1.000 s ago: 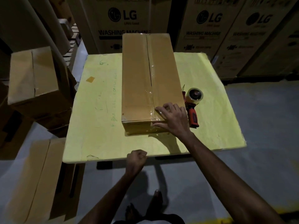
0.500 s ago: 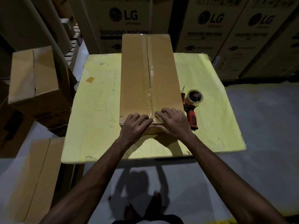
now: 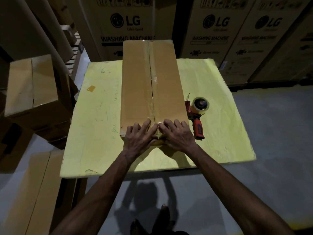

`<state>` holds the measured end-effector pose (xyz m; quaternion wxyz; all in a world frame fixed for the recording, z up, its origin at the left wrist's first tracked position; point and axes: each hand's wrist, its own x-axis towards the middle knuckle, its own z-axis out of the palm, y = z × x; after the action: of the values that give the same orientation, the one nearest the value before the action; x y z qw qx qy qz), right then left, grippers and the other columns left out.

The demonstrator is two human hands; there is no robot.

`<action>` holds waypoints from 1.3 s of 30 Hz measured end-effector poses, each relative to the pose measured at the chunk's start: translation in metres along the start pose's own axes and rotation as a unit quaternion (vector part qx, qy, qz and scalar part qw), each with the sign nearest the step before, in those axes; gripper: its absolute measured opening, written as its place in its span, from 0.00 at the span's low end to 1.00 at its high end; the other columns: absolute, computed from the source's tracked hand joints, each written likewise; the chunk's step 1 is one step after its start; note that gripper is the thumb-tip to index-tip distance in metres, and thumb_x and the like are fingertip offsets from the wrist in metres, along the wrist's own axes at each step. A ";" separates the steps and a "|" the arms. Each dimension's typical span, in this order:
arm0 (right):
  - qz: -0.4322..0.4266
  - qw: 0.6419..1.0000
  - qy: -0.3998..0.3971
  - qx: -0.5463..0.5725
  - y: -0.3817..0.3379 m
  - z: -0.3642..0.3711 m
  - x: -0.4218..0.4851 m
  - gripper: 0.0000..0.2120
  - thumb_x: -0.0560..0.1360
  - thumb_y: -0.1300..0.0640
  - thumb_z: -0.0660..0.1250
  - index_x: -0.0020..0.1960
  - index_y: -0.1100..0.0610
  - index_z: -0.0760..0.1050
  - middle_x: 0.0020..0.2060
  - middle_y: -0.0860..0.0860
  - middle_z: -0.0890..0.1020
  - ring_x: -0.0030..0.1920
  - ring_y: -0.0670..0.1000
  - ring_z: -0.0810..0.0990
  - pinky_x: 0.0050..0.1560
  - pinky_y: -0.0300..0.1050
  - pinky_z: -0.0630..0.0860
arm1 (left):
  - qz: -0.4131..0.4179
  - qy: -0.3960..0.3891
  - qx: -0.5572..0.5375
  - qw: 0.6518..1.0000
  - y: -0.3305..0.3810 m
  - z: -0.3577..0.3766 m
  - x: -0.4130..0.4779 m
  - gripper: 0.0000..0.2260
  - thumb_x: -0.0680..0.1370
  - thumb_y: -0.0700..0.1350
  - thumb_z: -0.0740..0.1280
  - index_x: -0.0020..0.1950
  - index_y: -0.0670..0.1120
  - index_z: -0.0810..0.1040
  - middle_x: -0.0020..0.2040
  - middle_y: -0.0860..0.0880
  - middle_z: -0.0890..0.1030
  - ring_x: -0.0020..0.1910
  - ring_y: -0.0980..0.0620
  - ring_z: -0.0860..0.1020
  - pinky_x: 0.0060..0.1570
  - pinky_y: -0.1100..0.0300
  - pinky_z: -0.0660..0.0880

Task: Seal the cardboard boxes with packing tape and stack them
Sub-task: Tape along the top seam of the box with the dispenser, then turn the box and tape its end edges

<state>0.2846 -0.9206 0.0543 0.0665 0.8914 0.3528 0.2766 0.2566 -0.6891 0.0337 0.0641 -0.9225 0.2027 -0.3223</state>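
A long brown cardboard box [image 3: 135,78] lies lengthwise on the yellow table [image 3: 94,116], with clear tape running down its centre seam. My left hand [image 3: 138,136] and my right hand [image 3: 176,134] press side by side, fingers straight, on the near end of the box top over the tape end. Their thumbs reach over the near edge. A tape dispenser [image 3: 197,114] with a red handle and a clear roll lies on the table right of the box, close to my right hand.
Other brown boxes [image 3: 33,87] are stacked at the left of the table, and a flat one [image 3: 30,192] stands lower left. Large printed washing-machine cartons [image 3: 213,31] line the back. Grey floor lies to the right and near side.
My left hand rose from below the table edge to the box's near end beside my right hand. Both hands now press closer together over the seam.
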 end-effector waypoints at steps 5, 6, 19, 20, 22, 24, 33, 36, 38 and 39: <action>0.037 0.999 0.007 0.004 -0.003 0.005 -0.007 0.31 0.75 0.38 0.68 0.71 0.54 0.68 0.63 0.56 0.75 0.45 0.57 0.73 0.41 0.51 0.69 | 0.008 -0.012 -0.020 1.000 0.005 -0.001 -0.002 0.29 0.81 0.63 0.66 0.78 0.52 0.66 0.70 0.44 0.70 0.46 0.44 0.67 0.40 0.52 0.67; 0.038 0.999 0.009 0.011 -0.002 0.004 -0.008 0.31 0.74 0.38 0.69 0.70 0.54 0.68 0.63 0.56 0.75 0.45 0.57 0.73 0.42 0.51 0.68 | 0.012 -0.018 -0.025 0.999 0.005 -0.002 0.000 0.29 0.81 0.62 0.66 0.78 0.52 0.65 0.70 0.44 0.69 0.46 0.44 0.67 0.39 0.52 0.67; 0.655 0.622 -0.235 0.359 0.102 0.054 -0.051 0.36 0.74 0.36 0.72 0.69 0.60 0.69 0.65 0.61 0.78 0.65 0.63 0.77 0.60 0.57 0.76 | -0.064 -0.080 -0.147 0.984 0.007 -0.040 0.005 0.44 0.68 0.69 0.77 0.78 0.53 0.66 0.72 0.43 0.72 0.52 0.44 0.74 0.46 0.50 0.73; 0.638 0.625 -0.261 0.367 0.102 0.063 -0.050 0.36 0.73 0.36 0.73 0.69 0.60 0.70 0.64 0.61 0.78 0.64 0.63 0.77 0.59 0.56 0.77 | -0.082 -0.074 -0.167 0.980 0.011 -0.045 0.005 0.42 0.69 0.69 0.76 0.77 0.52 0.67 0.71 0.44 0.73 0.53 0.44 0.75 0.48 0.50 0.73; 0.639 0.626 -0.267 0.358 0.096 0.074 -0.044 0.35 0.73 0.37 0.74 0.68 0.61 0.70 0.63 0.61 0.78 0.63 0.64 0.78 0.58 0.55 0.76 | -0.105 -0.055 -0.202 0.972 0.019 -0.053 0.003 0.37 0.73 0.65 0.76 0.75 0.52 0.69 0.69 0.45 0.75 0.54 0.45 0.76 0.48 0.50 0.73; 0.655 0.617 -0.261 0.351 0.093 0.082 -0.038 0.32 0.76 0.41 0.73 0.69 0.62 0.69 0.65 0.63 0.77 0.64 0.65 0.77 0.59 0.55 0.75 | -0.118 -0.030 -0.229 0.966 0.026 -0.061 0.003 0.31 0.74 0.58 0.78 0.73 0.51 0.71 0.66 0.46 0.76 0.53 0.45 0.77 0.48 0.50 0.73; 0.706 0.493 -0.098 0.500 0.103 0.038 -0.033 0.14 0.71 0.46 0.67 0.41 0.56 0.82 0.32 0.54 0.85 0.33 0.56 0.83 0.37 0.49 0.77 | -0.211 0.013 -0.382 0.900 0.033 -0.098 0.033 0.05 0.79 0.43 0.74 0.54 0.46 0.83 0.49 0.52 0.82 0.46 0.54 0.79 0.45 0.55 0.77; 0.671 0.560 -0.057 0.482 0.111 0.008 -0.054 0.13 0.76 0.44 0.68 0.49 0.54 0.79 0.37 0.55 0.83 0.33 0.55 0.80 0.36 0.49 0.74 | -0.307 -0.007 -0.461 0.833 0.033 -0.114 0.052 0.02 0.78 0.41 0.75 0.49 0.47 0.85 0.44 0.57 0.84 0.39 0.58 0.79 0.39 0.65 0.74; 0.642 0.590 -0.023 0.489 0.113 -0.021 -0.062 0.12 0.76 0.40 0.69 0.50 0.48 0.77 0.39 0.54 0.82 0.36 0.55 0.78 0.35 0.49 0.74 | -0.368 -0.033 -0.524 0.767 0.036 -0.127 0.068 0.01 0.78 0.41 0.75 0.48 0.46 0.86 0.42 0.55 0.86 0.36 0.60 0.80 0.38 0.69 0.73; 0.629 0.602 -0.010 0.491 0.112 -0.036 -0.063 0.11 0.76 0.41 0.69 0.49 0.48 0.76 0.39 0.55 0.81 0.36 0.55 0.78 0.35 0.49 0.75 | -0.389 -0.049 -0.551 0.736 0.037 -0.133 0.077 0.02 0.79 0.42 0.74 0.49 0.46 0.87 0.42 0.53 0.86 0.36 0.60 0.81 0.38 0.68 0.75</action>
<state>0.2937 -1.0487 0.0917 -0.5686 0.7941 -0.2131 0.0263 0.2161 -0.7534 0.1728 -0.5770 -0.8091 -0.0354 -0.1056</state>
